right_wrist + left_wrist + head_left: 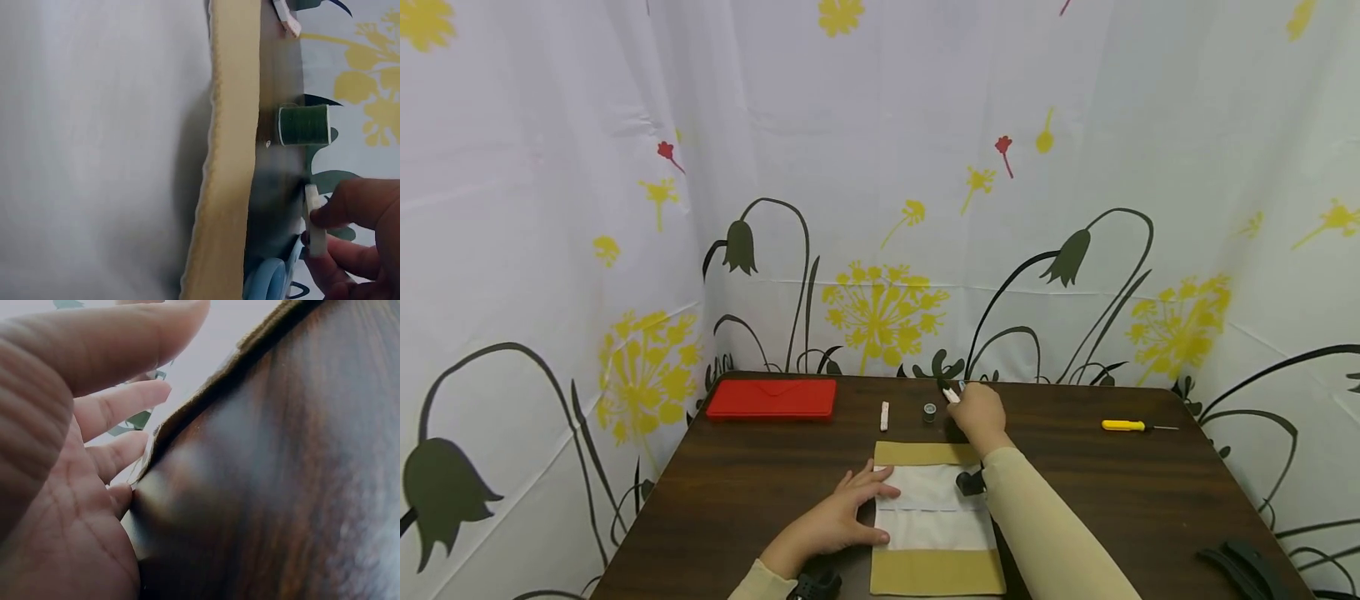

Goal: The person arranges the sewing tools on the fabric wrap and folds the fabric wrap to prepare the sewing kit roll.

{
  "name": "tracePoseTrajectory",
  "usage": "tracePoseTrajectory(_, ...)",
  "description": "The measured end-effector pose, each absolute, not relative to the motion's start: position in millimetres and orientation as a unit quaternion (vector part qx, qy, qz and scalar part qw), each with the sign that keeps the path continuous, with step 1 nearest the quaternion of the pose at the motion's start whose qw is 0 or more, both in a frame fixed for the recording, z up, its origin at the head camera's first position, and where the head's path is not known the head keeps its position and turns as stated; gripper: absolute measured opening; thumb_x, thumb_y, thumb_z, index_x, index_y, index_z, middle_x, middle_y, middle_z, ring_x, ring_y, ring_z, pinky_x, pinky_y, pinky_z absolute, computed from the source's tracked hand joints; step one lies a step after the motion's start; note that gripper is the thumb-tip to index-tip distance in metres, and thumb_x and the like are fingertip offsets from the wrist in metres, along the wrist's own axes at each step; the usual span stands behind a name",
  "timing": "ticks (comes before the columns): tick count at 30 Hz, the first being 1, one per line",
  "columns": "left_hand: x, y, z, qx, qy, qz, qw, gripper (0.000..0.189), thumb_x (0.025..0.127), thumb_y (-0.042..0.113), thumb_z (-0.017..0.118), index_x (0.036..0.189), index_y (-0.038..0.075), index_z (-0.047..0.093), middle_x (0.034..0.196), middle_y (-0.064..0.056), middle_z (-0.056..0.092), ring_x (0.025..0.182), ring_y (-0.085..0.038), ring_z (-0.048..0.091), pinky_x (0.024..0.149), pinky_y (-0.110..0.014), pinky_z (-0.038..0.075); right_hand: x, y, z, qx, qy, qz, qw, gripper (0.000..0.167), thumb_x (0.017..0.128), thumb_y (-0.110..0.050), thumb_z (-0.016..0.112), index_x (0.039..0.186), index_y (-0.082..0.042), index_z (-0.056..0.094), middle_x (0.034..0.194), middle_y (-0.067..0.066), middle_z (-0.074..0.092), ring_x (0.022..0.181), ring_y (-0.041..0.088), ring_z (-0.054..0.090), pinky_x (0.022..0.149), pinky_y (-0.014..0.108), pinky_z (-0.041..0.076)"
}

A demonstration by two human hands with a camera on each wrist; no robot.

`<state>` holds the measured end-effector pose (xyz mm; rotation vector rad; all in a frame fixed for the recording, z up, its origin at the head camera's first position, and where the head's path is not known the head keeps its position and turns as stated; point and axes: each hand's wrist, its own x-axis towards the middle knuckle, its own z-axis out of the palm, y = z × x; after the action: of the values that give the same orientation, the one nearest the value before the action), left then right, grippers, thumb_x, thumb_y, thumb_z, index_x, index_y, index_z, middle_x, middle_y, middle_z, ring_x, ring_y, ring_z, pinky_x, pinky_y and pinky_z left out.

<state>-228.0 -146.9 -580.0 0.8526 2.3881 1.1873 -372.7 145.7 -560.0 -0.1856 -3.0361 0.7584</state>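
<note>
A white cloth (936, 529) with mustard bands at its near and far ends lies on the table. My left hand (842, 517) rests at its left edge, fingers spread and fingertips on the white part. Beyond the far band, my right hand (981, 412) pinches a short flat white stick (316, 222) between thumb and fingers; I cannot tell its kind. Just below that hand in the right wrist view are light-blue loop handles (267, 279), like those of scissors. A spool of green thread (304, 125) stands beside the right hand.
On the dark wooden table (760, 475), a red case (772, 399) lies at the back left, and a small white piece (884, 416) left of the spool. A yellow-handled screwdriver (1126, 426) is at the right, a black curved object (1247, 571) at the near right. A flowered curtain (880, 208) hangs behind.
</note>
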Motion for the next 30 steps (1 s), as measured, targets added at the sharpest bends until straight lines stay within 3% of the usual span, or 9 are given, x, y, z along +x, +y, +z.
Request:
tracePoseTrajectory(5,-227,-147,-580,0.294,0.840,0.422,0.174,0.058,0.090,0.025,0.090,0.141,0.010,0.068,0.177,-0.014,0.038,0.169,-0.049,0.009,0.129,-0.079,-0.004,-370,149,-562,-0.061,-0.968,0.241,0.033,0.037,0.096,-0.028,0.076,0.066,-0.011,0.063,0.082,0.011,0.069,0.064,0.024,0.059,0.054,0.037,0.045)
tracePoseTrajectory(9,-227,-148,-582,0.292,0.841,0.421,0.174,0.055,0.091,0.026,0.089,0.141,0.011,0.069,0.177,-0.013,0.039,0.170,-0.048,0.010,0.129,-0.079,-0.003,-362,154,-559,-0.071,-0.943,0.319,0.063,0.020,0.096,-0.024,0.074,0.093,-0.004,0.073,0.090,0.014,0.074,0.068,0.025,0.062,0.058,0.036,0.048)
tracePoseTrajectory(13,-227,-148,-583,0.287,0.845,0.419,0.165,0.053,0.091,0.024,0.089,0.138,0.010,0.069,0.176,-0.014,0.040,0.169,-0.048,0.012,0.130,-0.078,-0.001,-350,161,-556,-0.072,-0.879,0.461,0.101,0.026,0.095,-0.016,0.071,0.116,-0.001,0.071,0.094,0.012,0.072,0.072,0.031,0.070,0.058,0.033,0.052)
tracePoseTrajectory(18,-224,-145,-584,0.269,0.863,0.402,0.143,0.055,0.090,0.023,0.091,0.138,0.011,0.067,0.174,-0.014,0.042,0.169,-0.045,0.019,0.131,-0.076,0.008,-334,164,-556,-0.066,-0.767,0.630,0.103,0.023,0.098,-0.009,0.072,0.118,0.001,0.068,0.086,0.007,0.071,0.077,0.039,0.077,0.050,0.033,0.057)
tracePoseTrajectory(25,-222,-143,-587,0.246,0.881,0.386,0.118,0.072,0.085,0.025,0.095,0.146,0.008,0.060,0.174,-0.013,0.037,0.161,-0.041,0.035,0.125,-0.070,0.035,-315,164,-557,-0.056,-0.681,0.725,0.087,0.024,0.104,-0.010,0.071,0.125,0.001,0.065,0.094,0.004,0.067,0.082,0.024,0.078,0.052,0.028,0.059)
tracePoseTrajectory(30,-223,-144,-585,0.253,0.885,0.374,0.109,0.082,0.086,0.027,0.095,0.154,0.002,0.055,0.175,-0.014,0.038,0.162,-0.044,0.035,0.126,-0.071,0.033,-303,164,-553,-0.050,-0.613,0.784,0.082,0.028,0.108,-0.010,0.065,0.131,0.006,0.058,0.097,0.005,0.070,0.087,0.020,0.078,0.058,0.028,0.062)
